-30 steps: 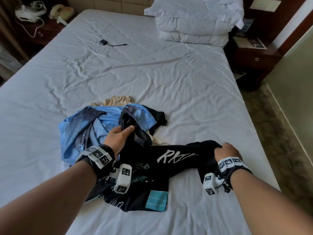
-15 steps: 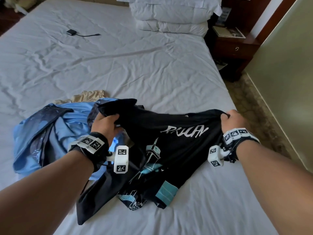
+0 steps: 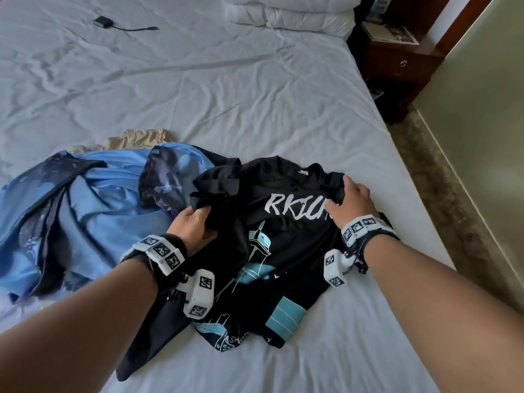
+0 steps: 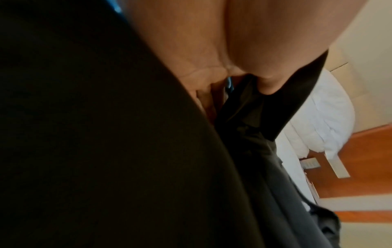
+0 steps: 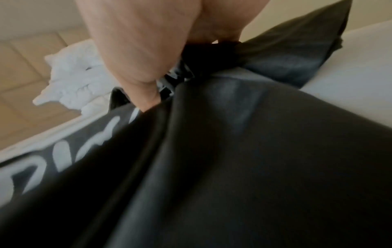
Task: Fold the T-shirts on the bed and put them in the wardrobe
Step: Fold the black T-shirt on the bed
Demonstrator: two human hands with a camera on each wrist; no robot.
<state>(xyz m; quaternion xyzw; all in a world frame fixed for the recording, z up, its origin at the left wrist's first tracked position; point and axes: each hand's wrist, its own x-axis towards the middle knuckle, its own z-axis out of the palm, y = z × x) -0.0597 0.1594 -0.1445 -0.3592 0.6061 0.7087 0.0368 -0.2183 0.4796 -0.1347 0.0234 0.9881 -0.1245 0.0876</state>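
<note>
T-shirt, black (image 3: pixel 272 239), white lettering and pale blue print on the front: lies crumpled but face up near the right edge of the bed (image 3: pixel 255 95), its left side overlapping a blue T-shirt (image 3: pixel 93 211).

Head view. Left hand (image 3: pixel 195 228) grips a bunched fold, probably a sleeve or shoulder, at the shirt's left side, likely to pull that side out straight. Right hand (image 3: pixel 351 205) lies across the right shoulder with fingers spread and fairly straight, partly covering the lettering; this looks like pinning the cloth so it does not slide while the other side is drawn out. Blue T-shirt is heaped to the left; a tan garment (image 3: pixel 136 139) shows from behind it. White pillows (image 3: pixel 297 15) are stacked at the head of the bed, a small black device with a cord (image 3: pixel 103 21) lies on the sheet, and a dark wooden nightstand (image 3: pixel 402 58) stands to the right. Wardrobe not in view.

Left wrist view. Thumb and curled fingers (image 4: pixel 203 80) pinch dark cloth (image 4: pixel 106 151), confirming a firm hold. Pillows (image 4: pixel 318 117) show blurred beyond.

Right wrist view. Palm and thumb (image 5: pixel 140 67) rest on the black shirt (image 5: pixel 254 167); blurred, so finger position cannot be told here. Lettering (image 5: pixel 53 161) is partly visible.

Status: spreading stage; folding judged not yet begun.
</note>
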